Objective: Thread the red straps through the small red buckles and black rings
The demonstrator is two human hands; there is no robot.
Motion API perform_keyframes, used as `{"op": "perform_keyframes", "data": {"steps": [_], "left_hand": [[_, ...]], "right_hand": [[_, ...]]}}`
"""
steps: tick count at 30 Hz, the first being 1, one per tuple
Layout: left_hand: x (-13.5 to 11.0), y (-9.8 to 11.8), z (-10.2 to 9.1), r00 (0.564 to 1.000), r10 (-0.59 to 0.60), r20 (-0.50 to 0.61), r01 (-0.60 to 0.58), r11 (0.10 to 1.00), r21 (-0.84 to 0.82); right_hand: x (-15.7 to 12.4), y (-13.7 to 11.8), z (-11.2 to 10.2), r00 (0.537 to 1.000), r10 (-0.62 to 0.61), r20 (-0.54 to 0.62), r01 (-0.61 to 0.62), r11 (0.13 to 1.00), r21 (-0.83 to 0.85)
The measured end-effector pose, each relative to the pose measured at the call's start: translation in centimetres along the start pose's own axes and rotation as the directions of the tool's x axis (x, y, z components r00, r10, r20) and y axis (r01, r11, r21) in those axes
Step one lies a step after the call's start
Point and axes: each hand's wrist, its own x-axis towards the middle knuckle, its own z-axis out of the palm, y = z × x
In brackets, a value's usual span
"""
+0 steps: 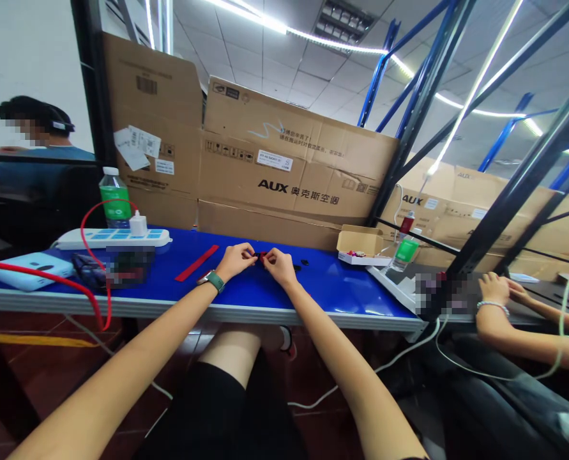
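Observation:
Over the blue tabletop, my left hand [237,259] and my right hand [280,266] meet with their fingers pinched. Between the fingertips is a small black-and-red piece [262,256], held from both sides; the fingers cover much of it, and its kind does not show. A flat red strip [197,263] lies slantwise to the left of my left hand. Small black bits [305,262] rest just right of my right hand. My left wrist wears a watch with a green band [214,281].
A white power strip [114,239], a green-labelled bottle [115,198], a light-blue case [30,271] and a red cable [83,285] are at the left. An open carton [363,246] holds small items at the right. Cardboard [294,160] walls the back. Another person's hands [495,291] are far right.

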Motion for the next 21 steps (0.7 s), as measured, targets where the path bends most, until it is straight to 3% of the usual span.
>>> {"op": "perform_keyframes", "data": {"steps": [7, 12, 18, 21], "left_hand": [[0.16, -0.35, -0.09, 0.995, -0.051, -0.087, 0.05, 0.999, -0.014], [0.15, -0.38, 0.04, 0.998, -0.055, 0.014, 0.056, 0.99, -0.129], [0.06, -0.16, 0.05, 0.997, 0.021, 0.069, -0.016, 0.997, -0.074], [0.03, 0.13, -0.01, 0.996, 0.048, 0.071, -0.043, 0.996, -0.075]], "right_hand": [[-0.04, -0.8, -0.14, 0.999, -0.046, 0.019, 0.045, 0.998, 0.034], [0.05, -0.75, -0.09, 0.998, -0.019, 0.065, 0.017, 0.999, 0.041], [0.11, -0.4, 0.32, 0.989, 0.088, 0.119, -0.105, 0.985, 0.14], [0.26, -0.34, 0.42, 0.982, 0.143, 0.126, -0.173, 0.946, 0.275]]}}
